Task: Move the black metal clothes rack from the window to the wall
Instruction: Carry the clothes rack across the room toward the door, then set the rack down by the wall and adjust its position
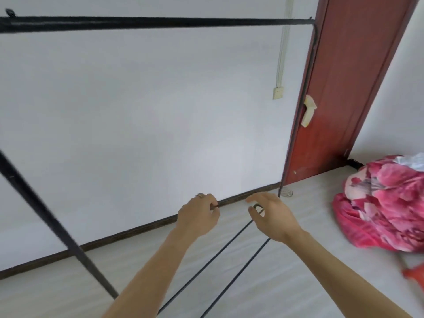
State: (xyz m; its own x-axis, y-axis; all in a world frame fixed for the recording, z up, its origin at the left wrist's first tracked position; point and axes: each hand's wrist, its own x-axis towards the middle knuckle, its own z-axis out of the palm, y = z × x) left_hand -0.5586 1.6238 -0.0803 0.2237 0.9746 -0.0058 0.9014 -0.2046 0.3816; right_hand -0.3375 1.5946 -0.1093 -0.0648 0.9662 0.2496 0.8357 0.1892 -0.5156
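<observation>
The black metal clothes rack stands close to the white wall. Its top bar (160,22) runs across the upper view. Its right post (298,111) drops down beside the red door frame, a slanted leg (46,226) crosses the left side, and two thin base rails (229,260) run along the floor toward me. My left hand (198,215) hovers over the floor with its fingers curled in and nothing in it. My right hand (270,216) is beside it with fingers spread, just above the far end of the rails and not gripping them.
A red wooden door frame (344,88) stands at the right of the wall. A pink floral bundle (385,203) lies on the pale floor at the right. A dark skirting board (137,230) lines the wall base. A wall socket (277,92) sits near the frame.
</observation>
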